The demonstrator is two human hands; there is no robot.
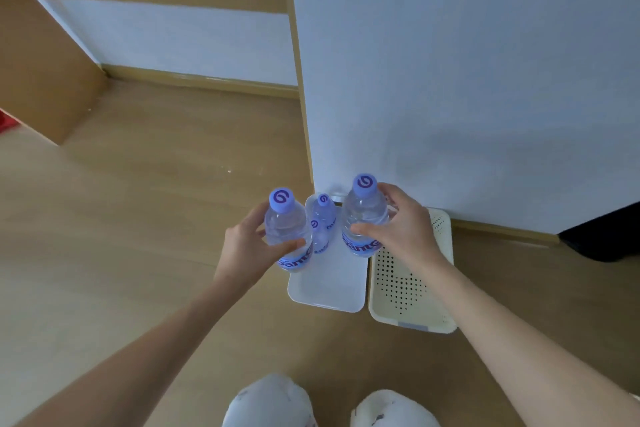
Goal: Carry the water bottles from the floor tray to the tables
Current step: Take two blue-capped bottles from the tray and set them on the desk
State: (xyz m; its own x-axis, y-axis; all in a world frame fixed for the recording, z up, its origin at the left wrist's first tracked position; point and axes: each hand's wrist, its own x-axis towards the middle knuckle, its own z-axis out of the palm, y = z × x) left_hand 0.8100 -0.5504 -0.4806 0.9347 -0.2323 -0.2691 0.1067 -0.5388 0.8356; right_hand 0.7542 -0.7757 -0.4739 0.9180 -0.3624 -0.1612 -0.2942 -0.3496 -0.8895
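We hold a water bottle (285, 230) in our left grip (247, 248), another (364, 217) in our right grip (403, 227); knocking the bottles (322, 218) standing between them could topple those.

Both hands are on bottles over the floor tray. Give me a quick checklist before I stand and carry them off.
1. Left hand grips the left bottle round its body: ok.
2. Right hand grips the right bottle round its body: ok.
3. Caps on both held bottles: ok.
4. Held bottles lifted free of the white tray: cannot tell.
5. Bottles left in the tray stand upright: ok; two caps show.
6. Route to the tables: cannot tell, no table in view.
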